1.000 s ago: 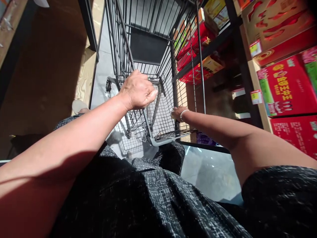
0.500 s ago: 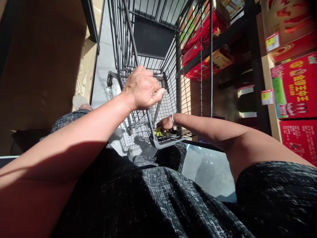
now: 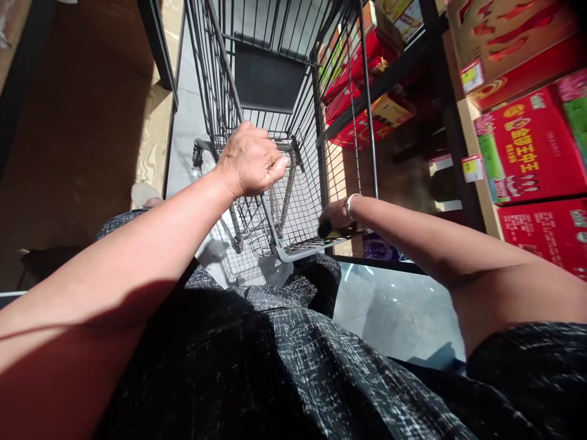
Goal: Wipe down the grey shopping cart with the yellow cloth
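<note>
While the head view looks straight down, the wire shopping cart (image 3: 275, 91) fills the middle, and all I can make out inside the basket is a dark flat panel (image 3: 268, 79) at its far end. The left hand (image 3: 250, 162) is clenched around the cart's near top rail. The right hand (image 3: 337, 215), with a bracelet (image 3: 351, 206) on the wrist, sits low at the cart's right rear corner by the bottom rack (image 3: 312, 244). It's curled over a small dark thing (image 3: 334, 232) with a bit of yellow, but the fingers are mostly hidden and I honestly can't tell what the thing is. On the right, shelves hold red boxes (image 3: 532, 146), partly cut off. They carry yellow print too blurry to read, same with the price tags (image 3: 472, 168).
</note>
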A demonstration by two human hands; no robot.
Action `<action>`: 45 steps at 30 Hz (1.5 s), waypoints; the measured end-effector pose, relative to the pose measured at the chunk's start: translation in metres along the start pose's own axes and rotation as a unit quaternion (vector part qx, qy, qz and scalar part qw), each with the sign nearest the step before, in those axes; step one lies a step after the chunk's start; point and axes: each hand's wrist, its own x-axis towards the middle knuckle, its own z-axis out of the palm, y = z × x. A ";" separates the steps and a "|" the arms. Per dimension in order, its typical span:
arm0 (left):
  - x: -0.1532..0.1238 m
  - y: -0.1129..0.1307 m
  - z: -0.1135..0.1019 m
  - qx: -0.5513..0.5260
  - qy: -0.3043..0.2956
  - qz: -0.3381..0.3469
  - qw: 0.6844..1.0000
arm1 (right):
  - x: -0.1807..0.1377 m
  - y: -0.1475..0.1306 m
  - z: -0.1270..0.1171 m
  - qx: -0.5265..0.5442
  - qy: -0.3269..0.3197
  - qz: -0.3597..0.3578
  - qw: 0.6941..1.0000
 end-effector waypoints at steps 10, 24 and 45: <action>0.000 0.004 0.000 0.019 -0.022 -0.020 0.999 | -0.041 -0.020 0.001 0.079 0.108 -0.122 0.984; -0.007 0.028 -0.007 0.086 -0.042 -0.052 0.994 | -0.072 -0.100 0.099 0.447 0.512 -0.216 0.701; -0.002 0.133 0.028 0.077 -0.135 -0.066 0.986 | -0.018 0.019 0.157 0.386 0.641 -0.099 0.656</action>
